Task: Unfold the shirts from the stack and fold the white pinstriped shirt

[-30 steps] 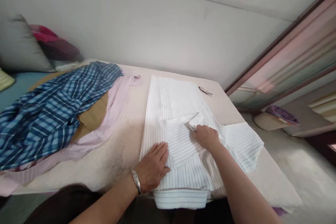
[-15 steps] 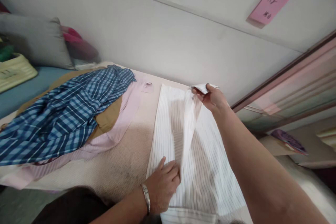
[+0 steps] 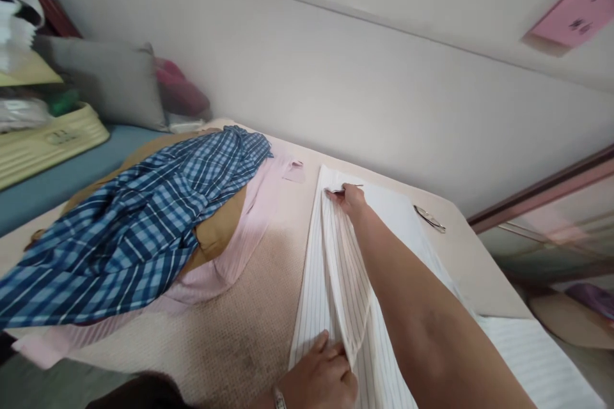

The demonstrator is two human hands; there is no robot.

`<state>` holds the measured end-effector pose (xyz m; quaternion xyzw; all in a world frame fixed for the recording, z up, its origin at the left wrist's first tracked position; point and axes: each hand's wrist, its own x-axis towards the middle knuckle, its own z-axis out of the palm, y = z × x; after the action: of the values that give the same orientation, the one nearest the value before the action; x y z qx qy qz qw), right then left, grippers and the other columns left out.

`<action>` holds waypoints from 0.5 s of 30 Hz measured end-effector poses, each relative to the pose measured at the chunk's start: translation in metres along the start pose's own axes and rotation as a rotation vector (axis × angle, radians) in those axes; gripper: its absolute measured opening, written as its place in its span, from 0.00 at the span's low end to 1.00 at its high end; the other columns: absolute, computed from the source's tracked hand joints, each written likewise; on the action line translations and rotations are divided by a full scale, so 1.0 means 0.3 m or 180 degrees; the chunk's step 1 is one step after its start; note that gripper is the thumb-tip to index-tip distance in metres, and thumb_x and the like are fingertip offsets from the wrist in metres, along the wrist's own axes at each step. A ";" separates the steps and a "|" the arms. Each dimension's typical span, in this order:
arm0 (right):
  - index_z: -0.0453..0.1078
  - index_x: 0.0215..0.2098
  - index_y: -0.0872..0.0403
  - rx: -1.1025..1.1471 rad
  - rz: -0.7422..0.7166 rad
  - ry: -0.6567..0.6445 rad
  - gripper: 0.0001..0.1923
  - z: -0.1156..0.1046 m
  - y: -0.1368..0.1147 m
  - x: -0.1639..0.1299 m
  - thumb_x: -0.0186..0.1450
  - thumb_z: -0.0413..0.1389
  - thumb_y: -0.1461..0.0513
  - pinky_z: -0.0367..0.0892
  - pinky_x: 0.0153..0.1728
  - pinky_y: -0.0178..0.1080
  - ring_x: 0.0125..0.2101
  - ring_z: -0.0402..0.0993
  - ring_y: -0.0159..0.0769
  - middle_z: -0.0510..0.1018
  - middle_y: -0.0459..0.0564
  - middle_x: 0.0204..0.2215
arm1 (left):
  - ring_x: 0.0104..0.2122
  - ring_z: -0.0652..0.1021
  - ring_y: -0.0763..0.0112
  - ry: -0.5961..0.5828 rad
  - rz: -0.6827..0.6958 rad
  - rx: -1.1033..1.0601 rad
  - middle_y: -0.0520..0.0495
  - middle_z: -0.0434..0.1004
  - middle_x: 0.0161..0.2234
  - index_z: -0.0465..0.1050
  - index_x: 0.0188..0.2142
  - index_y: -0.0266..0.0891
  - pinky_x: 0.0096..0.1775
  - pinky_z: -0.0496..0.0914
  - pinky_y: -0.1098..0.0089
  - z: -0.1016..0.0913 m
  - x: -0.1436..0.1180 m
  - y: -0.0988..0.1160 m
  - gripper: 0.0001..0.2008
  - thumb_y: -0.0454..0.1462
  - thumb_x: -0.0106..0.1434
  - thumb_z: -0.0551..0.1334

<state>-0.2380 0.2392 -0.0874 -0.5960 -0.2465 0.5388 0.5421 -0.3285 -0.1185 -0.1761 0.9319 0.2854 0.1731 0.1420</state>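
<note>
A white pin-striped shirt lies flat on the padded table. My right hand reaches to its far end and pinches the cuff of a sleeve, which is stretched lengthwise along the shirt. My left hand presses down on the near part of that sleeve at the bottom of the view, fingers together on the fabric. A bracelet shows at my left wrist.
A heap of clothes sits at the left: a blue plaid shirt over a tan garment and a pink one. Glasses lie near the table's far right. Pillows and a yellow basket stand further left by the wall.
My right hand carried the sleeve from the shirt's middle up and over to the far end and laid it down. My left hand stayed on the near part. The view tilted left.
</note>
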 end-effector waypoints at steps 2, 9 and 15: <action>0.61 0.43 0.57 -0.0027 0.0095 0.0004 0.06 0.009 0.024 0.026 0.68 0.52 0.69 0.81 0.27 0.40 0.27 0.76 0.34 0.73 0.47 0.28 | 0.41 0.78 0.62 0.0056 -0.0064 0.0064 0.47 0.80 0.33 0.71 0.35 0.38 0.55 0.66 0.55 0.002 0.003 0.005 0.13 0.46 0.68 0.61; 0.62 0.41 0.56 -0.0150 0.0162 -0.0081 0.02 -0.004 0.085 0.052 0.72 0.49 0.65 0.79 0.29 0.36 0.29 0.78 0.35 0.78 0.52 0.29 | 0.35 0.78 0.65 0.0498 -0.0459 0.0178 0.50 0.79 0.26 0.71 0.44 0.38 0.48 0.67 0.62 0.066 0.014 0.033 0.07 0.35 0.67 0.61; 0.64 0.40 0.55 -0.0580 -0.0052 -0.0119 0.05 -0.011 0.065 0.040 0.72 0.48 0.62 0.78 0.30 0.35 0.30 0.77 0.35 0.74 0.50 0.28 | 0.29 0.76 0.66 0.0354 -0.0388 0.0143 0.49 0.77 0.22 0.69 0.31 0.40 0.37 0.66 0.63 0.069 0.024 0.026 0.12 0.45 0.65 0.64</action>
<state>-0.2370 0.2427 -0.1102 -0.6307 -0.3093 0.5207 0.4852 -0.3108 -0.1239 -0.1904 0.9047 0.3529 0.2092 0.1152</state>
